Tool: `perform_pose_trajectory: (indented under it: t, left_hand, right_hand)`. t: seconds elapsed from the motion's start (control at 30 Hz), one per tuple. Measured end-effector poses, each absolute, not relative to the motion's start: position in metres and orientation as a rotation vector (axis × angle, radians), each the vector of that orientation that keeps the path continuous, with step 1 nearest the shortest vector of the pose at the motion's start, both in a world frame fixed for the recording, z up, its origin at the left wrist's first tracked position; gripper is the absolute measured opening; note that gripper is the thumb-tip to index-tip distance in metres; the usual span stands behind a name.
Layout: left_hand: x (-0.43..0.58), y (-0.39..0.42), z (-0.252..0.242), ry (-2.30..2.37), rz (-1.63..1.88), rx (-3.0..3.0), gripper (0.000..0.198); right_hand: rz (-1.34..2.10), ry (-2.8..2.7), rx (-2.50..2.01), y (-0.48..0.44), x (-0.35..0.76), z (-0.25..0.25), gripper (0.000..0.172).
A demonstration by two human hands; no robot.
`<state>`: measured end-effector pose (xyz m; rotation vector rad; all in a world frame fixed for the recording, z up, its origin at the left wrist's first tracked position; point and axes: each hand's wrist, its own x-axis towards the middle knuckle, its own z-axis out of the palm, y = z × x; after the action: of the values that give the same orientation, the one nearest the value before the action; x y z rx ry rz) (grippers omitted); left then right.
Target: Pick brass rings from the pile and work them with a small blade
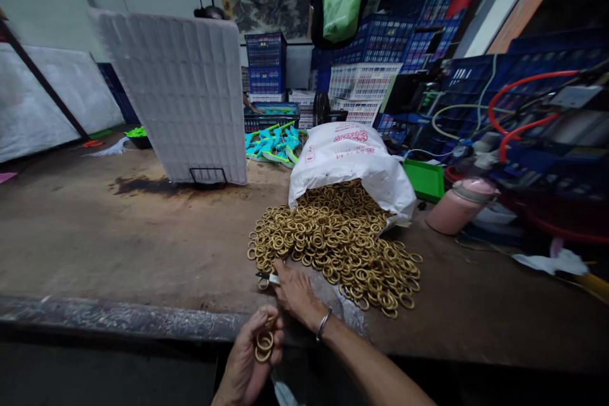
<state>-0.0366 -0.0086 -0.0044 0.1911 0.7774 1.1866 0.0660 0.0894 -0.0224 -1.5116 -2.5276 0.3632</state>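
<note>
Over the table's front edge, my left hand (252,352) is closed around a few brass-coloured rings (264,347), which show between its thumb and fingers. My right hand (295,292), with a metal bangle (324,323) on the wrist, lies at the near left edge of a heap of the same rings (333,241). Its fingertips touch the heap. From its thumb side sticks a slim white pen-like thing with a black tip (269,277); its grip is partly hidden. Behind, the heap spills out of a white woven sack (342,155) lying on its side.
A tall pale ribbed panel (176,95) stands on the brown table (143,254) at left. Turquoise pieces (273,143) lie beyond it. At right are a green tray (423,179), a pink bottle (461,204) and red hoses (504,101). Stacked crates (364,81) fill the back.
</note>
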Motion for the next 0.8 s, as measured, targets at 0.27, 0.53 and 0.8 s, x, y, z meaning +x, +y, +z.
perform_pose_trajectory:
  t: [0.27,0.53,0.8]
  left_hand:
    - [-0.034,0.002,-0.004,0.911,1.273,0.226,0.024]
    - [-0.009,0.006,-0.003,1.151,1.173,0.627,0.034]
    - [-0.003,0.006,0.012,1.177,1.081,0.844,0.034]
  right_hand:
    - [0.652,-2.201,-1.491,0.079,0.090,-0.015,0.012]
    - [0.975,-1.852,-1.325,0.043,0.121,-0.011,0.018]
    - [1.309,-1.600,-1.321,0.039,0.123,-0.017,0.024]
